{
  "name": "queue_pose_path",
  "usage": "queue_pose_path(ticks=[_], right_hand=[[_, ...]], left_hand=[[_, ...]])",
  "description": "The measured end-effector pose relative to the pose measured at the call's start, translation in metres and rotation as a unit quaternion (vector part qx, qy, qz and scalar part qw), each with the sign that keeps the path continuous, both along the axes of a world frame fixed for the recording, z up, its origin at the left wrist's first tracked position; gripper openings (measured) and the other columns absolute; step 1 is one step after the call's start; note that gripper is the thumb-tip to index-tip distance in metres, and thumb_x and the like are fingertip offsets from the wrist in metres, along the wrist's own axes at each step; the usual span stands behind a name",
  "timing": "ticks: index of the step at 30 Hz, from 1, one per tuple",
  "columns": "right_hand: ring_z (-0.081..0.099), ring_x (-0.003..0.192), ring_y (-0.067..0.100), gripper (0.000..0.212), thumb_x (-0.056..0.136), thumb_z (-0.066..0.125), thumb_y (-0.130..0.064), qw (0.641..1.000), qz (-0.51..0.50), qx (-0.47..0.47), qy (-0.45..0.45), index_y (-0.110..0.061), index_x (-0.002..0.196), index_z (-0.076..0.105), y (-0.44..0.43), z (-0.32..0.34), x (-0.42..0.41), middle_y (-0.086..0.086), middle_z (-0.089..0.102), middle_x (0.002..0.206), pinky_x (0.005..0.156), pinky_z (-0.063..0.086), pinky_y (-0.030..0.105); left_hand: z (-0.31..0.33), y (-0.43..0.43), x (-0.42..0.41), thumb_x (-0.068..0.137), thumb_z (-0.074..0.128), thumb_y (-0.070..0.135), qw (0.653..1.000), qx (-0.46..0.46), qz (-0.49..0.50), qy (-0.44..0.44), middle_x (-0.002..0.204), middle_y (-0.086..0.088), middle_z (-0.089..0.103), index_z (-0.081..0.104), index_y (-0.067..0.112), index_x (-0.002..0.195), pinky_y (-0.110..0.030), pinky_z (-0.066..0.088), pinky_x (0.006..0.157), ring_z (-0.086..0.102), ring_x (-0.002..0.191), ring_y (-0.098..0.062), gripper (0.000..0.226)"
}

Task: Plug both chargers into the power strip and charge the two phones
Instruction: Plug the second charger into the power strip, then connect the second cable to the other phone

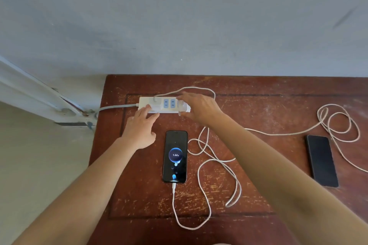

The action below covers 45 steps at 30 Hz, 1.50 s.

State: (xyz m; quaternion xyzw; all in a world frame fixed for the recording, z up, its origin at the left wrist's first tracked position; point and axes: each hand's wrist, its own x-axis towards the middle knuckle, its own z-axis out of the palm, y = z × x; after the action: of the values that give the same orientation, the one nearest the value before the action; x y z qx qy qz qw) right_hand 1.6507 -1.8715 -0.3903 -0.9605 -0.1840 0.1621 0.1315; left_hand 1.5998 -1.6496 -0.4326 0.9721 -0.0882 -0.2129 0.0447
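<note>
left hand [139, 131] steadies power strip [144, 103] | right hand [199, 108] apparently seating charger [182, 105]

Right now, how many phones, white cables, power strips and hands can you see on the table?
Phones: 2, one lit and one dark
White cables: 2, one plugged into the lit phone, one loose
Power strips: 1
Hands: 2, left and right
Total: 7
</note>
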Motion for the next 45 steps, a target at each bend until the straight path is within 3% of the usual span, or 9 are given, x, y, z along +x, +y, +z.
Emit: queue_pose_path(ticks=[3, 7, 10, 16, 24, 29, 34, 40, 45], right_hand=[[0.045, 0.140, 0.029, 0.077, 0.088, 0.071, -0.041, 0.999, -0.044, 0.028, 0.003, -0.024, 0.153, 0.034, -0.005, 0.014, -0.013, 0.003, 0.034, 0.162, 0.104, 0.048, 0.050], [0.027, 0.150, 0.031, 0.065, 0.100, 0.049, -0.047, 0.981, -0.167, 0.060, -0.078, -0.024, 0.157, 0.027, -0.031, 0.036, -0.052, 0.008, 0.019, 0.167, 0.119, 0.030, 0.049], [0.017, 0.153, 0.031, 0.062, 0.103, 0.041, -0.047, 0.962, -0.244, 0.047, -0.112, -0.023, 0.158, 0.023, -0.060, 0.039, -0.089, 0.010, 0.011, 0.169, 0.122, 0.023, 0.049], [0.014, 0.154, 0.029, 0.065, 0.102, 0.043, -0.048, 0.919, -0.383, 0.047, -0.085, -0.024, 0.157, 0.021, -0.129, 0.030, -0.161, 0.006, 0.010, 0.169, 0.121, 0.023, 0.050], [0.021, 0.152, 0.031, 0.071, 0.098, 0.053, -0.043, 0.869, -0.490, 0.038, -0.053, -0.021, 0.157, 0.021, -0.230, 0.002, -0.231, 0.011, 0.020, 0.166, 0.120, 0.027, 0.050], [0.023, 0.150, 0.033, 0.101, 0.088, 0.059, -0.062, 0.835, -0.548, 0.043, 0.018, -0.014, 0.158, 0.006, -0.300, -0.032, -0.257, 0.013, 0.022, 0.163, 0.119, 0.027, 0.050], [0.036, 0.138, 0.035, 0.121, 0.071, 0.057, -0.083, 0.811, -0.583, 0.026, 0.034, -0.011, 0.156, 0.009, -0.341, -0.060, -0.264, 0.015, 0.035, 0.152, 0.113, 0.035, 0.050], [0.048, 0.121, 0.031, 0.099, 0.078, 0.058, -0.074, 0.844, -0.537, -0.004, 0.012, -0.009, 0.148, 0.033, -0.360, -0.077, -0.259, 0.013, 0.047, 0.136, 0.101, 0.046, 0.043], [0.051, 0.106, 0.024, 0.082, 0.064, 0.066, -0.070, 0.833, -0.549, 0.066, 0.005, -0.017, 0.126, 0.056, -0.374, -0.066, -0.254, 0.004, 0.052, 0.116, 0.088, 0.053, 0.038]], left_hand=[[0.031, 0.008, -0.003, 0.097, 0.052, 0.028, 0.998, -0.004, 0.015, -0.060, 0.162, -0.014, 0.031, 0.039, 0.019, 0.150, -0.056, 0.031, 0.117, 0.027, 0.149, -0.033, 0.056], [0.059, 0.003, -0.020, 0.098, 0.052, 0.029, 0.973, -0.066, -0.008, -0.221, 0.156, -0.023, 0.040, 0.046, 0.011, 0.145, -0.063, 0.030, 0.115, 0.034, 0.146, -0.040, 0.051], [0.070, -0.020, -0.031, 0.098, 0.043, 0.038, 0.958, -0.117, -0.039, -0.257, 0.156, -0.023, 0.040, 0.048, 0.011, 0.143, -0.065, 0.029, 0.112, 0.034, 0.146, -0.041, 0.053], [0.072, -0.096, -0.043, 0.098, 0.036, 0.043, 0.952, -0.188, -0.120, -0.209, 0.158, -0.021, 0.036, 0.047, 0.011, 0.143, -0.064, 0.033, 0.113, 0.033, 0.147, -0.037, 0.057], [0.055, -0.210, -0.069, 0.101, 0.043, 0.042, 0.951, -0.190, -0.204, -0.134, 0.164, -0.015, 0.027, 0.042, 0.016, 0.148, -0.059, 0.027, 0.117, 0.026, 0.150, -0.034, 0.054], [0.022, -0.290, -0.090, 0.102, 0.042, 0.042, 0.964, -0.173, -0.197, -0.044, 0.166, -0.012, 0.019, 0.036, 0.016, 0.151, -0.053, 0.025, 0.119, 0.022, 0.152, -0.030, 0.057], [-0.009, -0.359, -0.116, 0.102, 0.045, 0.040, 0.977, -0.143, -0.154, 0.032, 0.167, -0.013, 0.017, 0.033, 0.017, 0.153, -0.050, 0.022, 0.120, 0.014, 0.154, -0.029, 0.058], [-0.026, -0.379, -0.133, 0.104, 0.036, 0.039, 0.981, -0.014, -0.181, 0.076, 0.170, -0.006, 0.004, 0.018, 0.022, 0.158, -0.050, 0.014, 0.124, -0.001, 0.156, -0.024, 0.059], [-0.017, -0.379, -0.122, 0.104, 0.036, 0.040, 0.974, 0.001, -0.185, 0.129, 0.170, -0.004, 0.001, 0.017, 0.024, 0.159, -0.046, 0.013, 0.124, -0.004, 0.156, -0.022, 0.060]])
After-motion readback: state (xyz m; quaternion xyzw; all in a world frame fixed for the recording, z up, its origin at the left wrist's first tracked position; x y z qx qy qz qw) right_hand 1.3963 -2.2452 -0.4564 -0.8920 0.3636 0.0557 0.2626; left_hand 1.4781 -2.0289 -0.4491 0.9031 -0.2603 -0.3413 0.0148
